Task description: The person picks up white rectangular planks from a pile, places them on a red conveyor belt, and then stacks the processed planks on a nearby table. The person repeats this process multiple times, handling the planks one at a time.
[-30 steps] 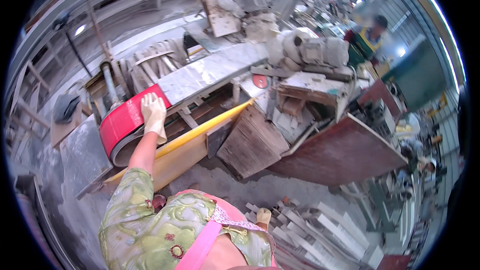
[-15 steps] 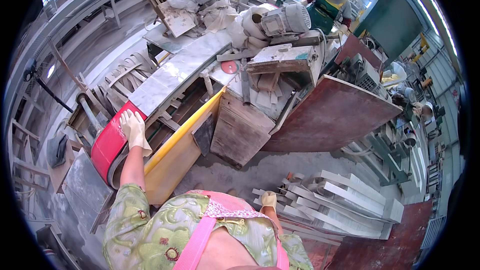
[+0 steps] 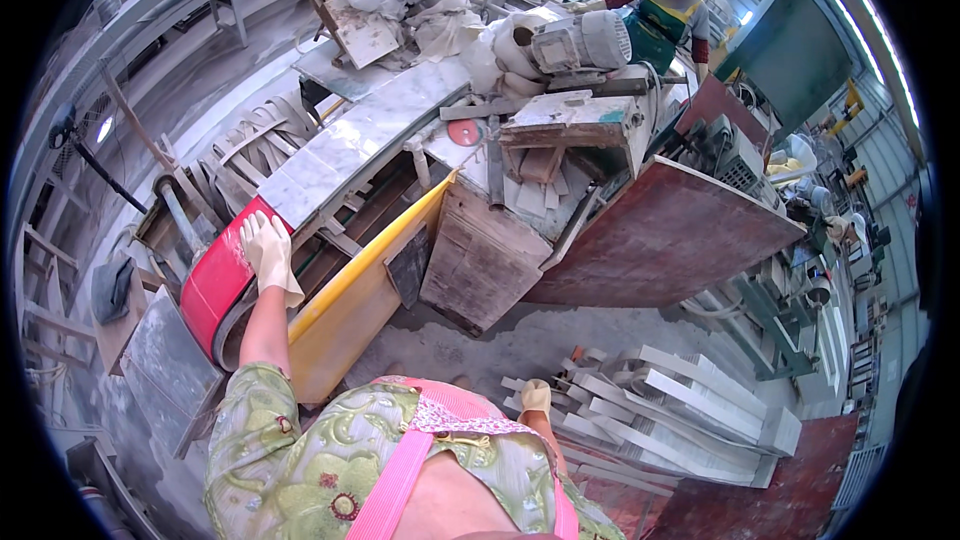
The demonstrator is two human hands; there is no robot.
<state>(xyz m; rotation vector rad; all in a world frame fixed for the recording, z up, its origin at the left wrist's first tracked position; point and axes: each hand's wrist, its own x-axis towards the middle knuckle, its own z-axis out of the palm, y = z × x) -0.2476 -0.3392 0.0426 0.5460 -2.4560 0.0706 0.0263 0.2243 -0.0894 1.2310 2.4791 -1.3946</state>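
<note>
My left hand [image 3: 266, 250], in a cream glove, lies flat with its fingers stretched out on the red belt [image 3: 215, 280] at the rounded end of a conveyor. Its fingertips are close to the near end of a grey-white marbled slab [image 3: 325, 155] that lies along the conveyor. My right hand [image 3: 536, 397], gloved too, hangs low at my right side, near a stack of pale strips [image 3: 650, 395]. How its fingers are held is too small to make out.
A yellow-edged panel [image 3: 370, 270] flanks the conveyor's near side, with a wooden box [image 3: 475, 265] beside it. A big reddish-brown board [image 3: 665, 230] leans to the right. Motors [image 3: 585, 40] and dusty machine parts crowd the back, where a co-worker [image 3: 660, 30] stands.
My left hand stays on the red belt, and my right hand still hangs at my side. The co-worker at the back has shifted, arms now wider apart. My view has moved slightly.
</note>
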